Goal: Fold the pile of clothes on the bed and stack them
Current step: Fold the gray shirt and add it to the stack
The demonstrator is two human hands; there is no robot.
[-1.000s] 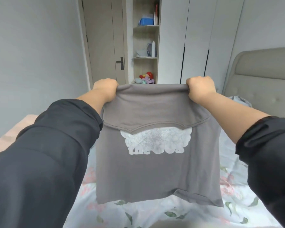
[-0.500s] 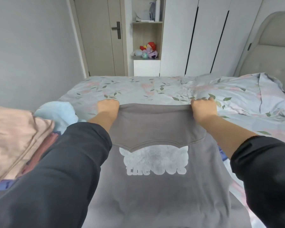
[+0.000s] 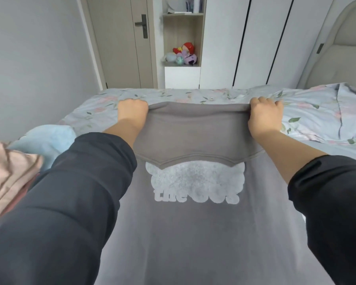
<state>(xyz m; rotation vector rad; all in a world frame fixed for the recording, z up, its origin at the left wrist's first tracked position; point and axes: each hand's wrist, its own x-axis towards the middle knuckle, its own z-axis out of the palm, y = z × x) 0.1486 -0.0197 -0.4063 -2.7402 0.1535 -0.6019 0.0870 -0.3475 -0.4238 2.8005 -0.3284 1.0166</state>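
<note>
Across the bed (image 3: 173, 93), we grip the hoodie (image 3: 193, 233) with left hand (image 3: 132, 112) and right hand (image 3: 264, 115); lay it flat, top edge taut.

Upper left: plain grey wall (image 3: 35, 58). Top centre-left: beige door (image 3: 119, 48), closed, dark lever handle (image 3: 143, 25). Right of it, open shelf niche (image 3: 201, 38); plush toys (image 3: 184, 55) on lower shelf. Top centre-right: white wardrobe doors (image 3: 255, 42). Upper right: padded headboard (image 3: 341, 52).
</note>
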